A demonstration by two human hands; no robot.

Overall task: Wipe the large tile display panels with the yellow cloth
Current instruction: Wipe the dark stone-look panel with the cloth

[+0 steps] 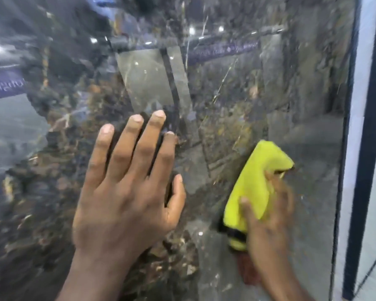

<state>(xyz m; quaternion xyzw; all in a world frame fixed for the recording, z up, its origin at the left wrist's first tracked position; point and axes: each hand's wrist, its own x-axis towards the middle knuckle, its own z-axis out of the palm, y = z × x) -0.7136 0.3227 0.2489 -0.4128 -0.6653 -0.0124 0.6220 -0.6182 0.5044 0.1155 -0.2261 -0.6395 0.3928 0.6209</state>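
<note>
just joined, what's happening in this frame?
A person is wiping a glossy dark marbled tile panel. The right hand holds a folded yellow cloth against the panel near its right edge, and looks motion-blurred. The left hand lies flat on the panel with fingers spread, beside the cloth and apart from it. A dark frame strip runs along the panel's right side.

The dark, glossy, marbled tile panel (226, 105) stands upright, its right edge beside a dark frame post (367, 148). The left hand (128, 192) lies flat on it, fingers spread. Nearer its right edge, the right hand (269, 224) presses a folded yellow cloth (256, 181) against it.
</note>
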